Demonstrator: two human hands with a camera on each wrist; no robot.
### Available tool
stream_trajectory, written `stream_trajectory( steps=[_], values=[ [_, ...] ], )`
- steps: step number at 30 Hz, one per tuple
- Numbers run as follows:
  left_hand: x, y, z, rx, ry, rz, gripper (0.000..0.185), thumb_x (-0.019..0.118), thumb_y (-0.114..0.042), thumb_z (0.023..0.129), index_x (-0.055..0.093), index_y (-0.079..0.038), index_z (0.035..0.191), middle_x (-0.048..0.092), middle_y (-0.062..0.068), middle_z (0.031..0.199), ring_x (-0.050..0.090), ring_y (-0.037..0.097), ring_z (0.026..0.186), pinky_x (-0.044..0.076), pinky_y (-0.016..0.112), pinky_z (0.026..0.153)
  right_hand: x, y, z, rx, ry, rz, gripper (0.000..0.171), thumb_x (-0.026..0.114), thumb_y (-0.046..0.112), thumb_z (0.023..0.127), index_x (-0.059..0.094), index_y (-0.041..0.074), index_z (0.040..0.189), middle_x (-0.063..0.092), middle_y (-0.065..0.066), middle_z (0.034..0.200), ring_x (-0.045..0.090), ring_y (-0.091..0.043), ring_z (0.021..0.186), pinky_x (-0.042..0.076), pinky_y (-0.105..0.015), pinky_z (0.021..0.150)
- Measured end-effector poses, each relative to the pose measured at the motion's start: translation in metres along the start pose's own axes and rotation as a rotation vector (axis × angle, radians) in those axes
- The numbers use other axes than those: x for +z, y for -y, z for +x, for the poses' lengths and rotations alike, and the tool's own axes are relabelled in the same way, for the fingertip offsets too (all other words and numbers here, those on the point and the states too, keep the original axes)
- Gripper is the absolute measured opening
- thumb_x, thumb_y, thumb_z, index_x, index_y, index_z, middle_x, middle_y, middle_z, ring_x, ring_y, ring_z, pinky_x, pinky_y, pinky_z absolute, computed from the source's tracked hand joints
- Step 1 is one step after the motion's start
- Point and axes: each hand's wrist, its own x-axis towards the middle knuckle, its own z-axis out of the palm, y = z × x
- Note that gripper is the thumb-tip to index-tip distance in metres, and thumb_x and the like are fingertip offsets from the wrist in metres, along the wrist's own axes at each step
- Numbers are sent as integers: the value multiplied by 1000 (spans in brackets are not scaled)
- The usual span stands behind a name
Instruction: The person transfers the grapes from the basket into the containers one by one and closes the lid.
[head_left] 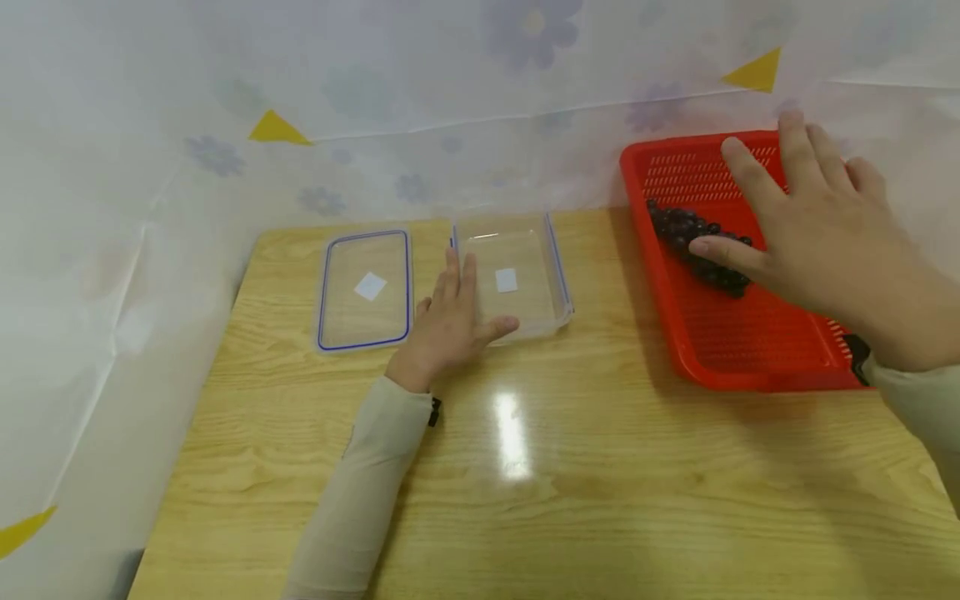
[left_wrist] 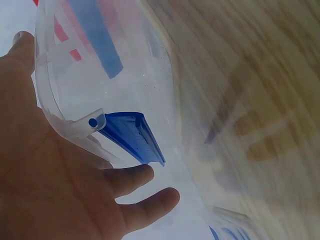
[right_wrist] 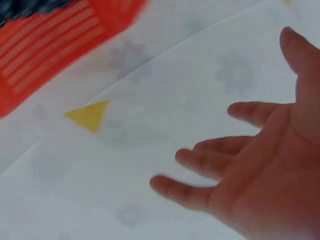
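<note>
Head view first, from left to right. At the far left, a white sheet (head_left: pixel 112 250) with pale flowers and yellow triangles is hung behind and beside a wooden table (head_left: pixel 525 500). A clear lid (head_left: pixel 365 289) with a blue edge is laid flat on the table, left of the middle of the frame. Just to its right a clear box (head_left: pixel 517 275) is seen, with nothing inside it. The left hand (head_left: pixel 450 321) is laid against the near left side of the box. Its fingers (head_left: pixel 459 279) are held straight and close together, and the thumb is stretched along the front edge. In the left wrist view the box wall is touched by the palm, and a blue clip (left_wrist: pixel 132 135) is seen on the rim.

At the right of the frame a red basket (head_left: pixel 720 350) is set on the table. A bunch of dark grapes (head_left: pixel 693 246) is lying in it. The right hand (head_left: pixel 817 242) is held over the basket with its fingers spread wide. The thumb is close to the grapes, but it cannot be told if they are touched. Nothing is gripped, as the right wrist view also shows.

It looks like an early moment: the box is open and ready, the grapes are not yet picked up, and the lid is not yet put on.
</note>
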Motion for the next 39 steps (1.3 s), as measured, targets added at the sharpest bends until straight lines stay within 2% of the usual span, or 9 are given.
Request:
stream_trajectory(
  steps=[2, 4, 9, 13, 22, 24, 28, 35, 39],
  values=[
    [1, 0, -1, -5, 0, -25, 114, 52, -72, 92, -17, -12, 160, -28, 9, 163, -7, 31, 152, 16, 64, 115, 4, -17, 13, 7, 38, 17, 98, 63, 51, 97, 6, 6, 162, -12, -36, 160, 5, -61, 143, 16, -80, 102],
    [1, 0, -3, -14, -2, -43, 116, 54, -73, 91, -16, -11, 160, -29, 7, 163, -8, 30, 152, 15, 63, 116, 9, -33, 24, 31, 109, 57, 99, 59, 54, 99, 0, 6, 162, -19, -34, 160, -1, -61, 143, 15, -81, 102],
    [2, 0, -5, -41, -6, -67, 121, 56, -73, 89, -22, -11, 157, -30, 7, 162, -12, 27, 151, 14, 60, 117, 33, -63, 47, 43, 304, 187, 104, 53, 61, 99, -15, 12, 160, -32, -26, 156, -5, -64, 140, 18, -80, 100],
    [2, 1, -7, -49, -10, -61, 121, 56, -73, 90, -25, -12, 155, -27, 10, 164, -12, 26, 151, 14, 59, 117, 58, -75, 60, -2, 434, 257, 108, 56, 60, 97, -17, 11, 159, -30, -31, 156, 3, -68, 137, 18, -79, 101],
    [4, 2, -9, -37, -10, -43, 120, 56, -72, 91, -18, -5, 158, -24, 11, 165, -8, 28, 152, 17, 62, 116, 108, -80, 76, -4, 561, 302, 117, 63, 64, 92, -17, 10, 160, -18, -44, 154, 29, -72, 126, 29, -76, 99],
    [5, 2, -10, -32, -10, -44, 120, 55, -72, 91, -17, -4, 158, -23, 12, 165, -6, 29, 152, 18, 61, 116, 116, -80, 75, 12, 593, 310, 120, 64, 65, 90, -18, 12, 159, -16, -45, 153, 30, -72, 125, 31, -76, 97],
    [4, 3, -11, -23, -12, -49, 120, 55, -72, 91, -15, -3, 158, -22, 15, 165, 1, 34, 152, 23, 60, 115, 124, -79, 73, 38, 618, 327, 124, 69, 62, 88, -21, 13, 159, -8, -47, 153, 30, -71, 125, 31, -76, 97],
    [2, 6, -10, -31, -19, -38, 118, 57, -70, 92, -14, -2, 158, -24, 14, 164, 18, 43, 148, 31, 58, 112, 131, -77, 77, 34, 572, 340, 133, 79, 59, 81, -19, 15, 159, 13, -51, 146, 31, -67, 126, 31, -75, 98],
    [3, 8, -10, -38, -16, -34, 118, 58, -69, 92, -14, -2, 158, -24, 14, 164, 23, 45, 146, 36, 55, 109, 135, -79, 80, -1, 522, 351, 121, 82, 41, 85, -5, 7, 162, 27, -49, 140, 36, -62, 123, 34, -73, 98]
  ],
)
